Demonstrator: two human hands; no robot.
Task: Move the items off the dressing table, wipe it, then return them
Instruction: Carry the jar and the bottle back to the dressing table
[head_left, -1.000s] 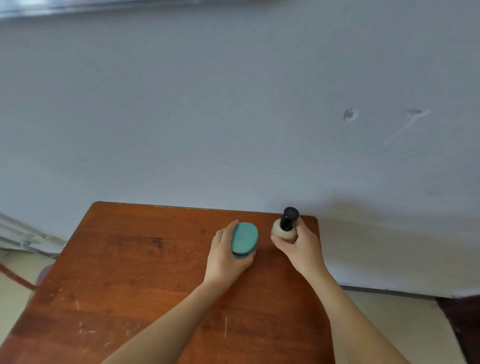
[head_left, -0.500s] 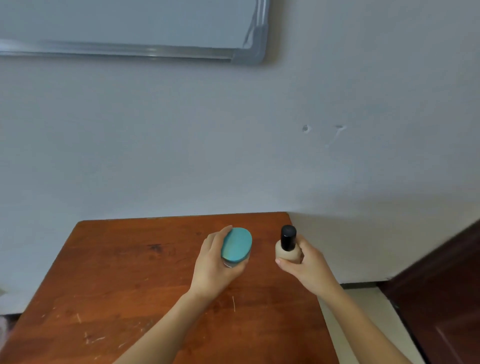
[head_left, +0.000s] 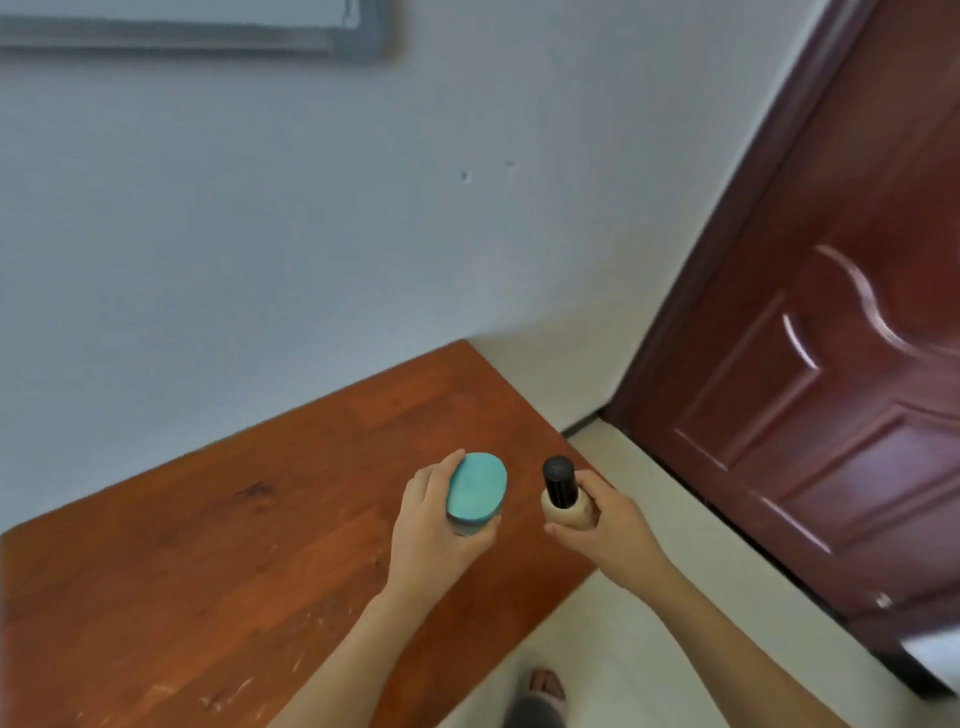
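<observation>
Head view: left hand (head_left: 431, 525) wraps teal-lidded jar (head_left: 477, 493), right hand (head_left: 608, 519) grips black-capped bottle (head_left: 560, 486). Both upright above desk's (head_left: 208, 571) right edge, likely clearing it for wiping.

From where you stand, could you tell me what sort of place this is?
Likely a home bedroom: a wooden dressing table, a panelled door, and a teal-lidded jar and black-capped bottle being held.

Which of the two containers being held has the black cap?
The beige bottle in the right hand. The jar in the left hand has a flat teal lid instead.
</observation>
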